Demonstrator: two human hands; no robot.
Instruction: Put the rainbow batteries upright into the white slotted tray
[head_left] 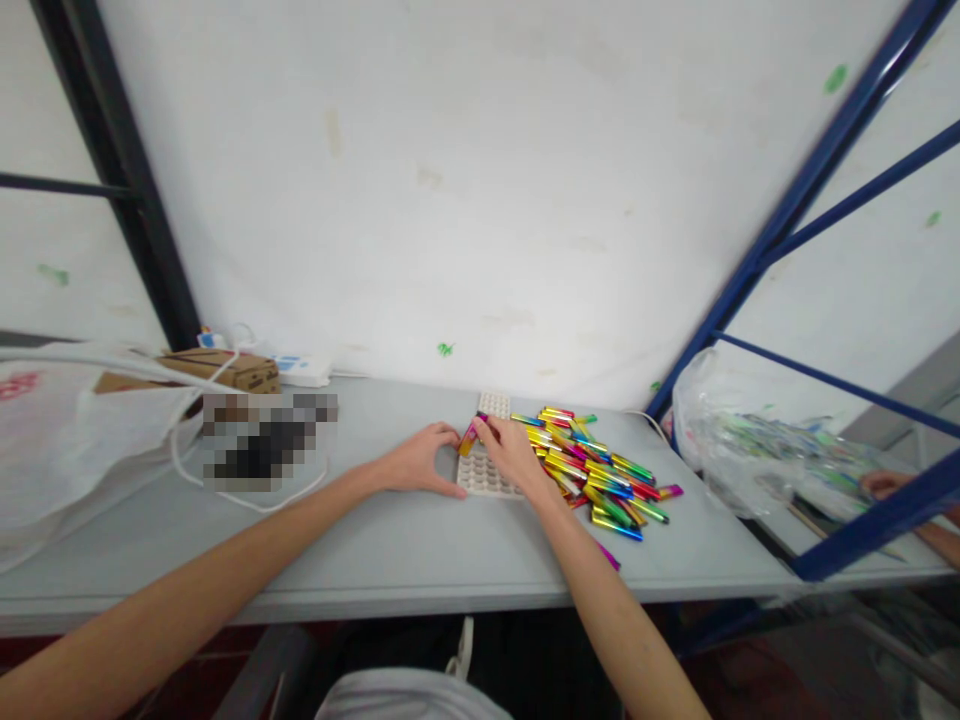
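A white tray with rows of small round holes or cups lies on the grey table. My right hand is over its middle, with the fingers closed on a shiny yellow-and-purple tube that is tilted above the tray. At the tray's left edge, my left hand has its thumb and fingers spread in a C shape. Its thumb tip is by the near left corner; I cannot tell whether it touches. A heap of shiny multicoloured tubes lies loose to the right of the tray.
At the left are a white plastic bag, a cardboard box, a white cable and a blurred-out patch. Blue metal bars rise at the right. Beyond them are a clear bag and another person's hand.
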